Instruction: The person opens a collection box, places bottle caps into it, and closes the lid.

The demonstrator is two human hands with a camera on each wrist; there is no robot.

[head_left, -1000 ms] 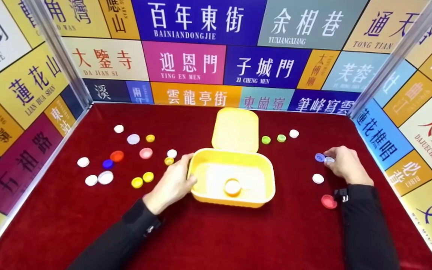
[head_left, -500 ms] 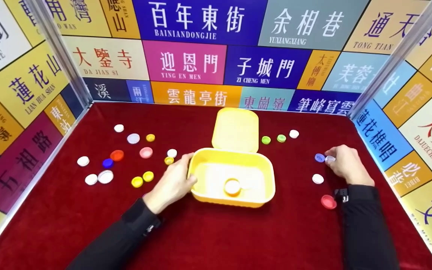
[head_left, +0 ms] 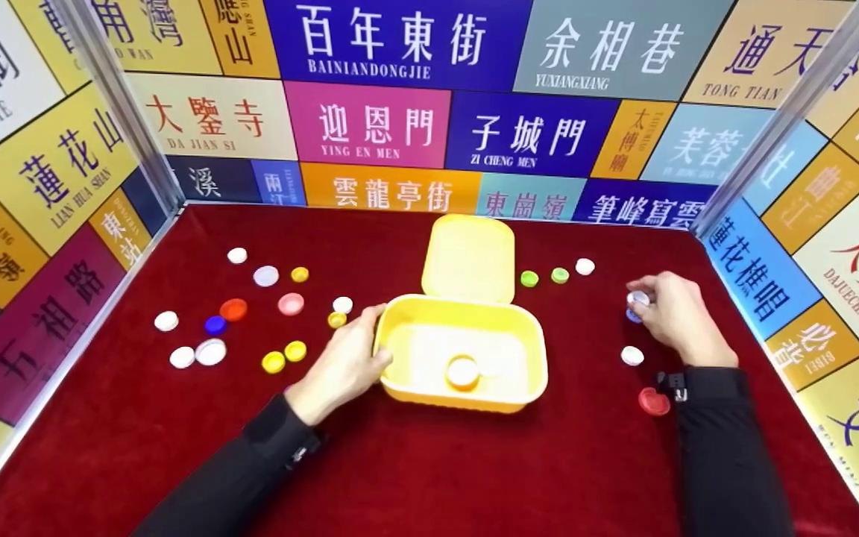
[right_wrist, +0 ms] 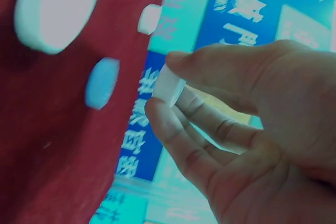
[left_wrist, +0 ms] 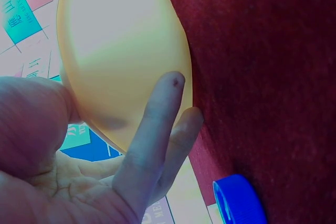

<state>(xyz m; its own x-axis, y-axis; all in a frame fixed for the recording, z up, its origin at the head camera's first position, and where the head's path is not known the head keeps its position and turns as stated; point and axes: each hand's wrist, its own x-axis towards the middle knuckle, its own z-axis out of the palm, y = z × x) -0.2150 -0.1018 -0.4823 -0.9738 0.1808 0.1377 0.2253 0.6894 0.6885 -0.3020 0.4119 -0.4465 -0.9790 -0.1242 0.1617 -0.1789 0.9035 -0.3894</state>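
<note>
My left hand [head_left: 344, 365] grips the left wall of an open yellow lunch box [head_left: 444, 400]. In the left wrist view, fingers [left_wrist: 152, 129] lie along the outside of the box [left_wrist: 115, 51]. One round bottle cap [head_left: 463, 371] sits inside the box. At the right, my right hand [head_left: 679, 317] pinches a pale whitish bottle cap [right_wrist: 169, 85] between thumb and fingertips, raised off the cloth. Just under it, partly hidden in the head view, lies a blue-violet cap [right_wrist: 103, 83]. A white cap [head_left: 631, 356] and a red cap [head_left: 654, 401] lie nearer the sleeve.
The box's yellow lid [head_left: 468, 259] lies behind it. Two green caps [head_left: 529, 279] and a white cap [head_left: 584, 266] lie right of the lid. Several coloured caps, among them a red one [head_left: 233, 309], are scattered at the left. Printed walls [head_left: 370, 123] enclose the red cloth [head_left: 429, 477].
My right hand has lifted the pale cap off the cloth and moved slightly up and left, over the blue-violet cap. The left hand and the box have stayed put.
</note>
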